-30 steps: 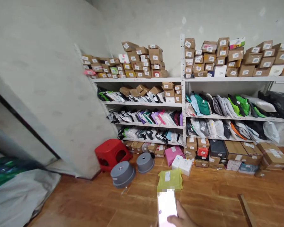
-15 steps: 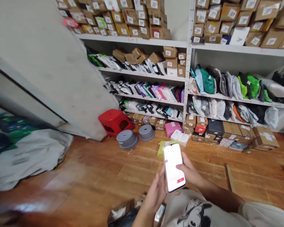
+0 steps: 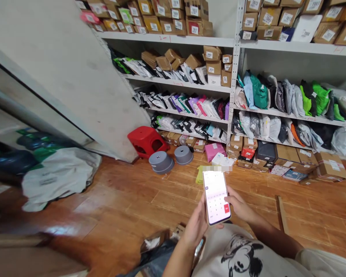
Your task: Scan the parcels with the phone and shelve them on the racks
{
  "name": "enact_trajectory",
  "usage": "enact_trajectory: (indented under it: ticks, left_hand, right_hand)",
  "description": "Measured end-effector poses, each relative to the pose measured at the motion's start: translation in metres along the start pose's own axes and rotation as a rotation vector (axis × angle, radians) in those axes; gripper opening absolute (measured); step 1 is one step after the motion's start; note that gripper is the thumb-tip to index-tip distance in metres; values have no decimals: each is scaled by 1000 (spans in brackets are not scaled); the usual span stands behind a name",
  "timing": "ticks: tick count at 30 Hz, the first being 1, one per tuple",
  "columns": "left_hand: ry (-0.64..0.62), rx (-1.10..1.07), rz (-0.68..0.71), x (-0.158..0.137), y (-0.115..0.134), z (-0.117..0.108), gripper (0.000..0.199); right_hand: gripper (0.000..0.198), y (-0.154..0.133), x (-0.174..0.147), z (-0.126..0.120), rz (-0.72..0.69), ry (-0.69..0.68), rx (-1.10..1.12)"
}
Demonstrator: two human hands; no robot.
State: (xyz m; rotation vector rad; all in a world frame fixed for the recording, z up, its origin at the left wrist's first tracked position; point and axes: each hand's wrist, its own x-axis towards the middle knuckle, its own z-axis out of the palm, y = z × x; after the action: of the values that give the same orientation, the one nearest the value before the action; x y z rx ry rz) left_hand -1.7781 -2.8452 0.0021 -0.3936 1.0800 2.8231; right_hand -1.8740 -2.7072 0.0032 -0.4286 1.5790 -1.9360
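In the lower middle of the head view a lit smartphone [image 3: 215,192] is tilted upright in front of my shirt. Its screen shows a pale keypad with a red key at the lower right. My left hand [image 3: 197,222] wraps its left side, with the palm behind the case. My right hand [image 3: 238,203] grips the right edge, its thumb at the screen's border near the red key. The right fingers behind the phone are mostly hidden. A yellow packet [image 3: 200,175] lies on the floor just beyond the phone.
Shelving [image 3: 173,81] full of labelled boxes and bagged parcels lines the wall ahead. A red stool [image 3: 145,140] and two grey round stools [image 3: 160,162] stand before it. A white sack [image 3: 62,177] lies at left. Below my left arm are a carton and dark bag [image 3: 158,256].
The phone's screen has gone from a mostly white page to a keypad. My right thumb has drawn back towards the screen's right edge. The view has shifted slightly.
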Motion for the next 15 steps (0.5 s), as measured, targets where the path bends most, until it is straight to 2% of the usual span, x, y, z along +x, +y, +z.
enact_trajectory:
  ticks: [2, 11, 15]
  left_hand:
    - [11, 5, 4, 1, -1, -1, 77]
    - [87, 22, 18, 6, 2, 8, 82]
    - [45, 29, -5, 9, 2, 3, 83]
  right_hand:
    - [28, 1, -2, -1, 2, -3, -5]
    - [34, 7, 2, -5, 0, -22, 22]
    - [30, 11, 4, -7, 2, -17, 34]
